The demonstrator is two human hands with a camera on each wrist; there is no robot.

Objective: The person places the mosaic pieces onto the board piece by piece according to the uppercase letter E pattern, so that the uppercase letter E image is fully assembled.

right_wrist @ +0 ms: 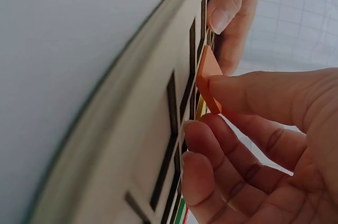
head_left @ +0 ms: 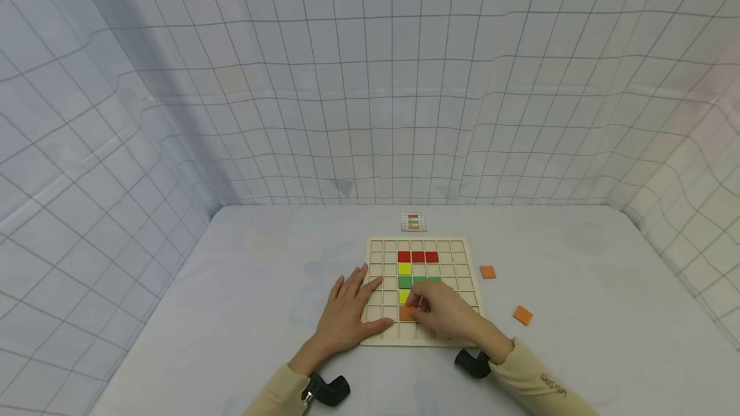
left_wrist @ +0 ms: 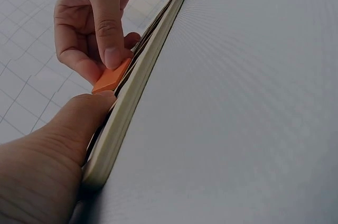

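My right hand (head_left: 446, 311) pinches an orange square tile (head_left: 406, 314) between thumb and fingers, low over the near part of a pale wooden grid board (head_left: 417, 342). In the right wrist view this tile (right_wrist: 209, 76) stands tilted against the board's face. My left hand (head_left: 345, 318) rests with spread fingers on the board's left side, its thumb close to the held tile (left_wrist: 112, 78) in the left wrist view. Three red tiles (head_left: 418, 257) lie in a row on the grid. Below them are yellow tiles (head_left: 405, 269) and green tiles (head_left: 405, 282), partly hidden by my right hand.
Two loose orange tiles lie right of the board, one orange tile (head_left: 488, 272) near its edge and another orange tile (head_left: 523, 315) nearer me. A small pattern card (head_left: 413, 222) lies beyond the board. Grid-lined white curtains (head_left: 370, 114) surround the white table (head_left: 260, 262).
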